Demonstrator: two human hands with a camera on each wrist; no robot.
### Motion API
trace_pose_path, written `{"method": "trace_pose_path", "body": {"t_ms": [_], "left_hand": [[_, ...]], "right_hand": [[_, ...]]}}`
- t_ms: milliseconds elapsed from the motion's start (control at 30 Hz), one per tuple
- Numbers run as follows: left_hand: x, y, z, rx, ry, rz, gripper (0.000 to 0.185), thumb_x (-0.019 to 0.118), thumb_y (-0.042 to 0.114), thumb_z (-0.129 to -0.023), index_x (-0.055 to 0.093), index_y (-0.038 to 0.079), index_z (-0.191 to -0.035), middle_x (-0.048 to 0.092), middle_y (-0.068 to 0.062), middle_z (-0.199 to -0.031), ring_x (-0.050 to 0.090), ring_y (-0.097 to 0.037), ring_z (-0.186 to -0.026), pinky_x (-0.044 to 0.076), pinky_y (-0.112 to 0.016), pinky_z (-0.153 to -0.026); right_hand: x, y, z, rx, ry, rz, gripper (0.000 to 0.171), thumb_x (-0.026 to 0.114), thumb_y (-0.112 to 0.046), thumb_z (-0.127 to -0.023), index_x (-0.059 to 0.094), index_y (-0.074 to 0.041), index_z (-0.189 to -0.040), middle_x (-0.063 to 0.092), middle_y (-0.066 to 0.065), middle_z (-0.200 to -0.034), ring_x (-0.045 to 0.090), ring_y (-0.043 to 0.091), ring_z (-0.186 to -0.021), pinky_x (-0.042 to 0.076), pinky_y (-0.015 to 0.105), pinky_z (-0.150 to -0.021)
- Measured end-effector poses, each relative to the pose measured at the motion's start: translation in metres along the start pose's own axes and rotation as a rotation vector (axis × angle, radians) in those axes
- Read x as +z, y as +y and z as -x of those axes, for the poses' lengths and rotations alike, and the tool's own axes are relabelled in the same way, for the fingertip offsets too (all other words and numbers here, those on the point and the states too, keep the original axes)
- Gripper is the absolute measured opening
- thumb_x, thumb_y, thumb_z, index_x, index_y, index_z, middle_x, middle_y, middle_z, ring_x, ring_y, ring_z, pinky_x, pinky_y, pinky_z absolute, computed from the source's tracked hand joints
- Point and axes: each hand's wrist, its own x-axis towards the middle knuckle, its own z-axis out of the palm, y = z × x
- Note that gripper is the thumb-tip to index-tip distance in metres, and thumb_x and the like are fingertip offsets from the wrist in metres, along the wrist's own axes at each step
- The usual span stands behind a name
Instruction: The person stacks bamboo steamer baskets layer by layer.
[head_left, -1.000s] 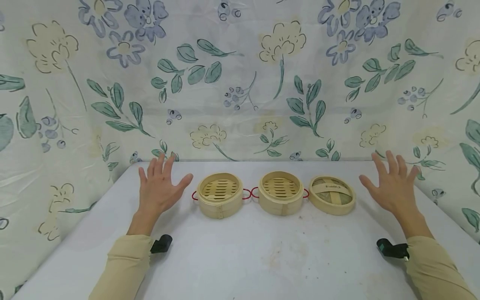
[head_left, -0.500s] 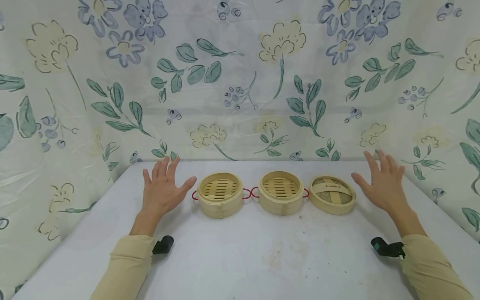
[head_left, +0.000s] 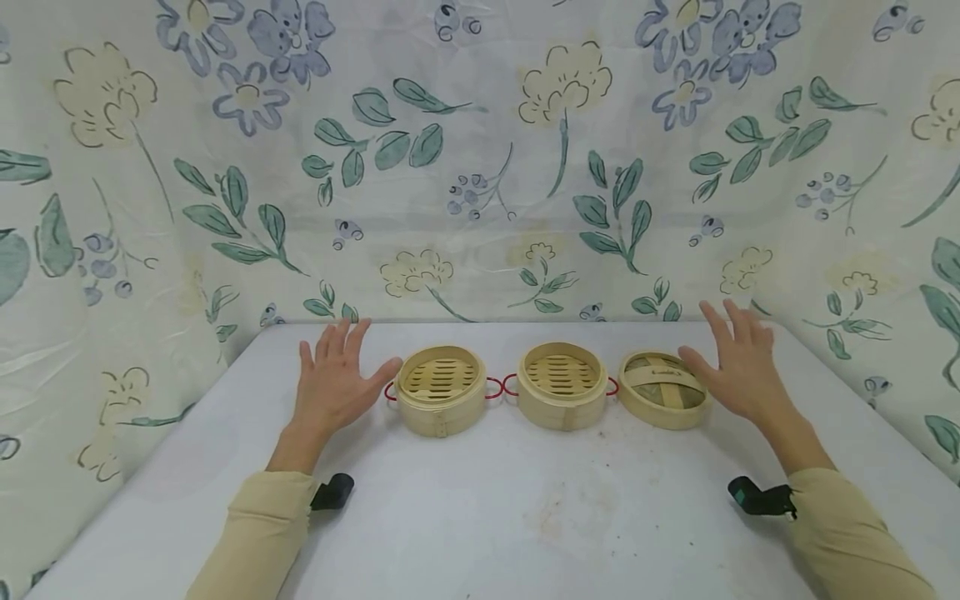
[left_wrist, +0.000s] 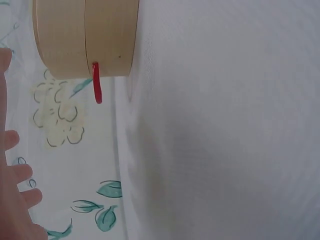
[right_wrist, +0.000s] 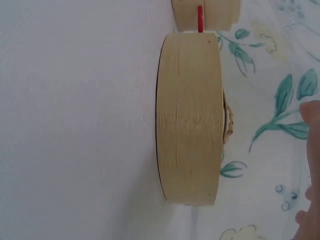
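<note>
Two round bamboo steamer baskets with slatted floors and red side handles stand side by side, the left basket [head_left: 441, 414] and the middle basket [head_left: 562, 408]. To their right lies a bamboo steamer lid [head_left: 663, 396] with a woven top and crossed bands. My left hand [head_left: 333, 387] hovers left of the left basket, fingers spread, its thumb near the rim; contact cannot be told. Over the lid's right edge is my right hand [head_left: 742, 375], fingers spread and holding nothing. The left wrist view shows a red handle [left_wrist: 97, 82]; in the right wrist view the lid's side [right_wrist: 190, 120] appears.
The baskets and lid stand on a white table [head_left: 480, 517] with brownish stains and specks toward the front. A floral curtain [head_left: 480, 167] hangs behind the far edge and along the sides. Black wrist cameras sit at both cuffs, one being the left camera [head_left: 334, 492].
Both hands have moved inward, the left hand rightward to the left basket and the right hand leftward to the lid. The baskets and lid have not moved.
</note>
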Motion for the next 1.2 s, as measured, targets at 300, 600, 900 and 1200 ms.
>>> {"method": "trace_pose_path", "body": {"t_ms": [300, 600, 900, 1200], "left_hand": [[0.006, 0.008, -0.001, 0.031, -0.051, 0.016, 0.088, 0.045, 0.066, -0.094, 0.020, 0.009, -0.156, 0.015, -0.023, -0.161, 0.006, -0.046, -0.148, -0.004, -0.067, -0.115], [0.010, 0.018, -0.002, 0.070, -0.086, 0.060, 0.089, 0.045, 0.068, -0.092, 0.021, 0.012, -0.156, 0.020, -0.023, -0.160, 0.009, -0.044, -0.149, -0.002, -0.064, -0.117], [0.013, 0.026, 0.000, 0.071, -0.159, 0.135, 0.088, 0.050, 0.065, -0.092, 0.020, 0.013, -0.157, 0.021, -0.020, -0.160, 0.012, -0.041, -0.149, 0.004, -0.062, -0.118], [0.018, 0.025, 0.003, 0.070, -0.349, 0.362, 0.096, 0.057, 0.063, -0.090, 0.010, 0.014, -0.158, 0.013, -0.019, -0.162, 0.014, -0.042, -0.148, 0.023, -0.068, -0.111]], "right_hand": [[0.012, -0.024, -0.001, -0.086, -0.038, 0.043, 0.078, 0.054, -0.048, -0.098, 0.023, -0.004, -0.154, 0.014, 0.032, -0.156, 0.011, 0.054, -0.140, 0.006, 0.074, -0.109], [0.021, -0.047, 0.000, -0.109, -0.097, -0.010, 0.078, 0.060, -0.042, -0.095, 0.022, -0.011, -0.156, 0.011, 0.025, -0.159, 0.005, 0.046, -0.145, 0.013, 0.071, -0.111], [0.028, -0.073, 0.000, -0.175, -0.105, 0.013, 0.079, 0.066, -0.041, -0.092, 0.028, -0.010, -0.154, 0.014, 0.021, -0.159, 0.010, 0.043, -0.145, 0.028, 0.068, -0.108], [0.031, -0.086, 0.003, -0.178, -0.185, -0.046, 0.083, 0.069, -0.043, -0.090, 0.026, -0.014, -0.156, 0.013, 0.020, -0.161, 0.009, 0.044, -0.146, 0.021, 0.070, -0.110]]}}
